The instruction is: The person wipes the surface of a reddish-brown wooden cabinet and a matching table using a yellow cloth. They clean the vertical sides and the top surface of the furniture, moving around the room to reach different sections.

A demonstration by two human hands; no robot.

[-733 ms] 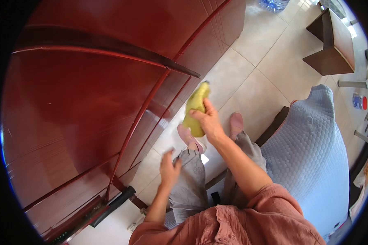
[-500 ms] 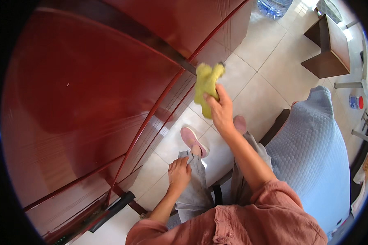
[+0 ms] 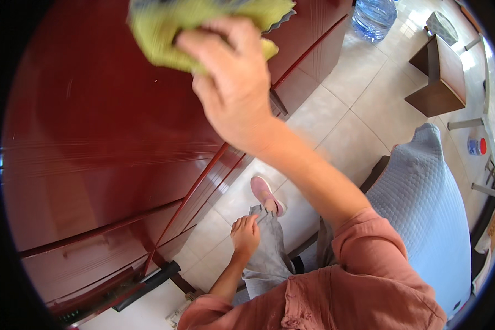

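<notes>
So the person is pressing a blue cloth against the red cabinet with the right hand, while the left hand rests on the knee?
Not quite: the cloth is yellow-green, not blue, as the head view shows. The right hand does press it on the red cabinet, and the left hand rests on the knee.

R hand (image 3: 234,91) presses yellow-green cloth (image 3: 165,27) on red cabinet (image 3: 93,143); L hand (image 3: 246,235) on knee (fingers curled).

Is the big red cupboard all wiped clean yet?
Not all of it, as far as I can tell. The glossy red cabinet already shines on its front. Right now the right hand presses a yellow-green cloth against its upper part, while the left hand rests on the knee. Faint streaks show near the cloth, so some wiping probably remains.
</notes>
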